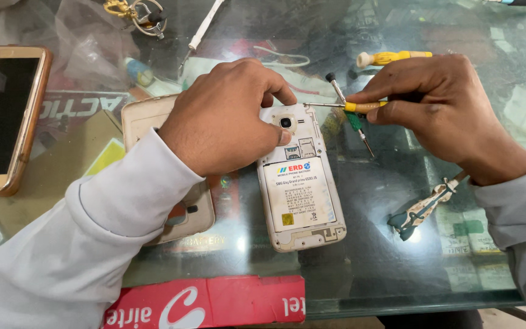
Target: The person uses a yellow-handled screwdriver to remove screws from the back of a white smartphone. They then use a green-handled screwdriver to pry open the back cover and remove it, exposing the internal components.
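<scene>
Left hand (226, 116) sits centre frame, fingers pressed down on the top end of an opened phone (299, 183), thumb tip just beside the camera lens (285, 122); it pins the phone flat rather than wrapping around it. Phone lies back-up on the glass table (397, 244), middle of the frame, rear cover off, white battery (298, 194) exposed in its bay. Right hand (452, 109), upper right, is pinched closed on a yellow-handled screwdriver (360, 106), shaft lying nearly level with the tip reaching the phone's upper right edge; exact screw contact too small to tell. A second, dark-shafted tool (351, 113) crosses under the hand; whether it is held I cannot tell. Judgement on doing this well: keep the tip seated square in the screw head, light downward pressure, left hand firm so the body does not spin on slick glass. Detached back cover (147, 116) lies left of the phone, partly under the left wrist. Another phone in a tan case (4, 116) far left, a yellow screwdriver (391, 58) top centre, tweezers (424, 207) lower right, red card (214, 307) along the bottom edge
</scene>
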A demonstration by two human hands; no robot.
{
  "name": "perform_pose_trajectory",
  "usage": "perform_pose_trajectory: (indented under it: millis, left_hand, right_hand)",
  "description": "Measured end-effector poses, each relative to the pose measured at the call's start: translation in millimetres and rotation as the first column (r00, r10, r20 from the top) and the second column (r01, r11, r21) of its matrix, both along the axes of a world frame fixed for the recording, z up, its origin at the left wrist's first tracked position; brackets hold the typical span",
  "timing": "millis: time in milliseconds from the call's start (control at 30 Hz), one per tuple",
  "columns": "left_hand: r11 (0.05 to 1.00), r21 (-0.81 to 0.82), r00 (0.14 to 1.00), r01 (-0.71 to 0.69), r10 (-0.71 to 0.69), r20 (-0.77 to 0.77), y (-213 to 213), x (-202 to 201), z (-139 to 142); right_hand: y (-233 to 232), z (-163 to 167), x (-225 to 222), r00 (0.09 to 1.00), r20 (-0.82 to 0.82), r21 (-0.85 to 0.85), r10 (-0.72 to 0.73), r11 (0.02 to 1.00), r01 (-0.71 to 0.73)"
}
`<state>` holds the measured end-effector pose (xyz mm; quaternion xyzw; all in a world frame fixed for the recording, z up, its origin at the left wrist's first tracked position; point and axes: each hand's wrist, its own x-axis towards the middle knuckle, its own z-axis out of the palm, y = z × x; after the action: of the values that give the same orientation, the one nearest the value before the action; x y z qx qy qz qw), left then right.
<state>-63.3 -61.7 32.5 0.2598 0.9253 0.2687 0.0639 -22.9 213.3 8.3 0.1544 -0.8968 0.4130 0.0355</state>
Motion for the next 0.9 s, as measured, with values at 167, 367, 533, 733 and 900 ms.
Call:
perform_pose_trajectory:
  millis: [167, 367, 533, 733, 900]
  left_hand:
    - [0.999, 0.012, 0.998, 0.053, -0.053, -0.034, -1.0, -0.2, -3.8]
    - [0.994, 0.014, 0.993, 0.105, -0.104, -0.047, 0.6, 2.3, -2.6]
    - [0.998, -0.019, 0.998, 0.059, -0.058, 0.024, 1.2, 1.6, 0.3]
    - [0.999, -0.037, 0.999, 0.036, -0.036, 0.019, 4.0, 0.9, 2.0]
    - [0.998, -0.040, 0.999, 0.053, -0.052, 0.014, 3.6, 0.2, 3.7]
  right_hand:
    - [2.8, 1.3, 1.7, 0.996, 0.038, -0.019, 0.084, 0.996, -0.083]
    - [7.0, 2.8, 9.2, 0.994, 0.078, -0.160, 0.075, 0.985, -0.061]
    - [4.4, 8.1, 11.6, 0.998, 0.055, -0.033, -0.024, 0.999, 0.026]
    - [1.8, 15.6, 8.9, 0.990, -0.111, -0.019, -0.090, 0.996, 0.089]
    - [-0.8, 17.8, 12.4, 0.972, -0.230, -0.320, -0.056, 0.947, -0.021]
